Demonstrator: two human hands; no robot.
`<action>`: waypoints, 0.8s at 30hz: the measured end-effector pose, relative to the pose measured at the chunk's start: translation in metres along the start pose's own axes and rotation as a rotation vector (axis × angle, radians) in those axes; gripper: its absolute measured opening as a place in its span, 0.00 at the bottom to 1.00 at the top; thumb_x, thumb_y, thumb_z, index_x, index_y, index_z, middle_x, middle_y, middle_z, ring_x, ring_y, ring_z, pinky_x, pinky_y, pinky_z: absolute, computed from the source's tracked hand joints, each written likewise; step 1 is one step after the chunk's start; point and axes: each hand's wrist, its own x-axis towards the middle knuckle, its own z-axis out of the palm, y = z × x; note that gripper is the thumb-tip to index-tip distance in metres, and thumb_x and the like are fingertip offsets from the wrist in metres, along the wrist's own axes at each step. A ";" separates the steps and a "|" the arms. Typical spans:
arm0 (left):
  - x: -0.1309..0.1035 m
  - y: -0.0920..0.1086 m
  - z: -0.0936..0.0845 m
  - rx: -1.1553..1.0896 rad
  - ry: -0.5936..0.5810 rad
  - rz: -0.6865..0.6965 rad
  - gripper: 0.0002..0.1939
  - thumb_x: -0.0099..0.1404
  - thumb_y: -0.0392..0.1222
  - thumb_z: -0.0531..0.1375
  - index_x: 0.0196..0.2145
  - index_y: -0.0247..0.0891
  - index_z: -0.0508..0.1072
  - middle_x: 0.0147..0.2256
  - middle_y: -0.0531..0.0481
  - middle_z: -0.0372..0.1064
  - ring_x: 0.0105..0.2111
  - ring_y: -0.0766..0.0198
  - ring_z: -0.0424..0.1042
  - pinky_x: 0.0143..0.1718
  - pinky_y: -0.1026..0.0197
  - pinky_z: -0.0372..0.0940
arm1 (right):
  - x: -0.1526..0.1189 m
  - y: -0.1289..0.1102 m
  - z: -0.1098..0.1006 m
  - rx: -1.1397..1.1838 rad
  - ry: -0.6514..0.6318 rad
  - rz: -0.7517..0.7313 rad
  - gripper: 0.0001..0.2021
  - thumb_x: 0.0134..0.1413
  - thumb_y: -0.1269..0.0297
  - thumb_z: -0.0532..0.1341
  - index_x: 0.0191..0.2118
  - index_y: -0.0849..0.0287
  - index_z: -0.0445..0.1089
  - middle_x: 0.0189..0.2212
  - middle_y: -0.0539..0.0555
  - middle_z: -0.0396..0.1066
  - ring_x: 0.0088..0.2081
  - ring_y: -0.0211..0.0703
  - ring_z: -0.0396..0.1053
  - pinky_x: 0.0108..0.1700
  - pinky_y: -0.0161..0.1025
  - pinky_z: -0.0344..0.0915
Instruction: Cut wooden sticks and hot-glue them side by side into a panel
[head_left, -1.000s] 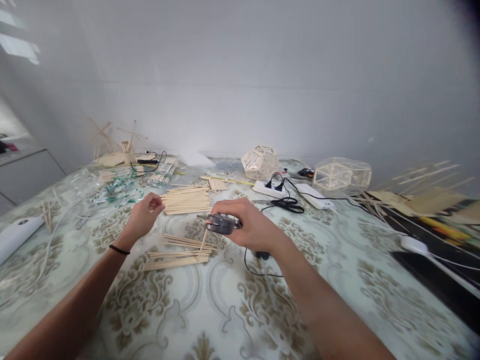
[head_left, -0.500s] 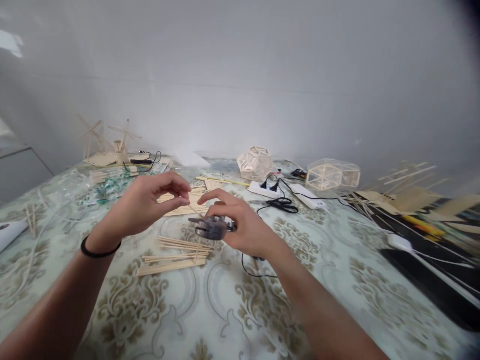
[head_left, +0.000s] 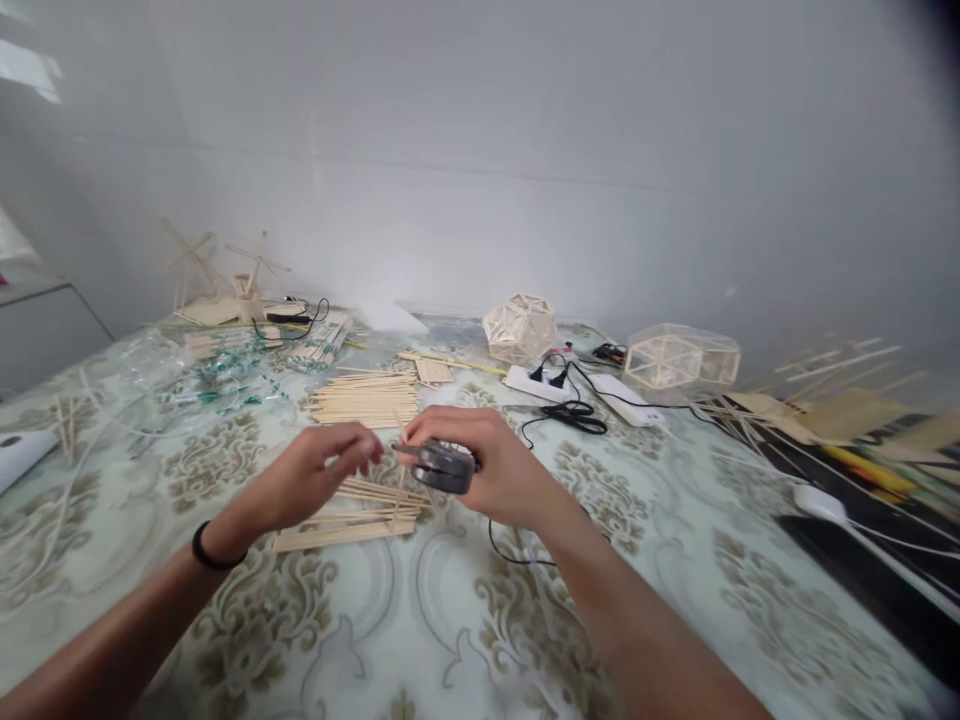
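My right hand (head_left: 480, 465) is closed around a dark grey hand tool (head_left: 442, 467) with a narrow tip pointing left; its exact kind is unclear. A thin wooden stick (head_left: 398, 424) shows upright by its fingertips; I cannot tell whether they hold it. Left of the tip, my left hand (head_left: 319, 470) hovers with its fingers curled together and slightly blurred. Whatever they hold, if anything, does not show. Beneath both hands lie loose wooden sticks (head_left: 349, 531), partly hidden by them. Behind is a neat row of wooden sticks (head_left: 364, 398).
A power strip (head_left: 536, 382) with black plugs and coiled cable (head_left: 574, 415) lies right of centre. Two stick-frame models, one rounded (head_left: 520, 328) and one longer (head_left: 681, 357), stand toward the back. Plastic wrappers (head_left: 217, 385) are at left, a black panel (head_left: 862, 590) at right.
My left hand has come down and away from the tool; the thin stick it pinched no longer shows in its fingers. The tool has turned slightly in my right hand. The view has shifted slightly.
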 end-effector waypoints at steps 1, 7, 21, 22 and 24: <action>-0.008 -0.007 0.005 0.030 -0.053 -0.001 0.15 0.77 0.47 0.58 0.37 0.38 0.79 0.33 0.48 0.80 0.33 0.62 0.78 0.36 0.62 0.72 | 0.000 0.000 0.001 -0.004 0.009 0.005 0.05 0.61 0.74 0.67 0.34 0.57 0.75 0.37 0.55 0.80 0.38 0.44 0.76 0.43 0.40 0.70; -0.032 -0.029 0.033 0.171 -0.309 0.012 0.13 0.74 0.49 0.66 0.42 0.35 0.79 0.39 0.48 0.78 0.37 0.61 0.78 0.42 0.54 0.75 | 0.000 -0.008 0.002 -0.005 0.014 0.031 0.07 0.62 0.74 0.66 0.34 0.56 0.74 0.36 0.54 0.79 0.36 0.43 0.75 0.41 0.39 0.69; -0.040 -0.034 0.056 0.170 -0.306 0.006 0.12 0.78 0.47 0.62 0.53 0.38 0.77 0.53 0.43 0.76 0.48 0.56 0.78 0.51 0.49 0.77 | -0.002 -0.014 0.000 0.031 -0.041 0.012 0.07 0.61 0.77 0.64 0.37 0.56 0.75 0.37 0.55 0.78 0.39 0.44 0.75 0.43 0.41 0.70; -0.040 -0.032 0.055 0.158 -0.303 0.009 0.12 0.78 0.46 0.62 0.53 0.39 0.77 0.53 0.43 0.76 0.48 0.56 0.78 0.51 0.49 0.77 | -0.002 -0.015 0.000 0.033 -0.048 0.007 0.07 0.60 0.77 0.64 0.37 0.56 0.75 0.37 0.55 0.78 0.39 0.44 0.75 0.43 0.41 0.70; -0.039 -0.030 0.052 0.142 -0.293 0.015 0.13 0.78 0.46 0.62 0.54 0.39 0.76 0.55 0.43 0.75 0.49 0.55 0.78 0.52 0.49 0.77 | -0.002 -0.017 -0.002 0.033 -0.063 -0.005 0.07 0.59 0.77 0.65 0.38 0.56 0.75 0.38 0.55 0.79 0.39 0.44 0.76 0.44 0.40 0.70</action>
